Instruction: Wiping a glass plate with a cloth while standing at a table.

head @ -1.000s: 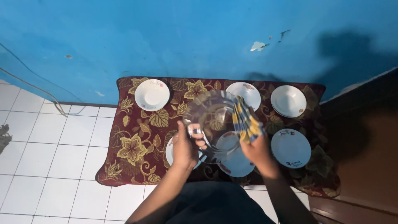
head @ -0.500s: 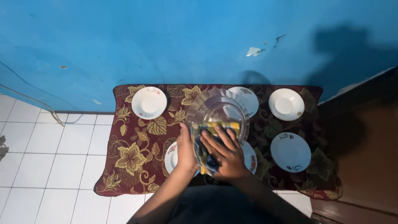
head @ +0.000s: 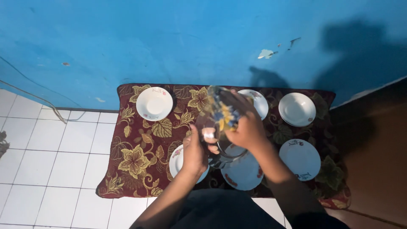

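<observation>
The left hand (head: pixel 196 152) gripped the near rim of a clear glass bowl (head: pixel 220 127), fingers curled over the edge and thumb on the outside, holding it tilted above the low table. The right hand (head: pixel 246 127) pressed a yellow-and-blue patterned cloth (head: pixel 222 112) against the bowl — fingers wrapped around the bunched fabric, knuckles toward the camera; whether the fingertips reached inside the bowl could not be told.

The bowl hung over the middle of a dark red cloth with gold flowers and leaves (head: pixel 140 144) that covered the table, set against a blue wall (head: pixel 169 38) with a small pale patch of chipped paint to the right of centre. Five white dishes lay on the covering: a small bowl-like plate at the far left (head: pixel 154 103), one behind the right hand (head: pixel 257 101), a deeper one at the far right (head: pixel 297 109), a flat plate with small red and dark marks at its rim at the near right (head: pixel 302 159), and a larger plate (head: pixel 243 174) beneath the raised bowl. A sixth (head: pixel 178 161) showed partly under the left wrist. White floor tiles (head: pixel 51 161) lay to the left.
</observation>
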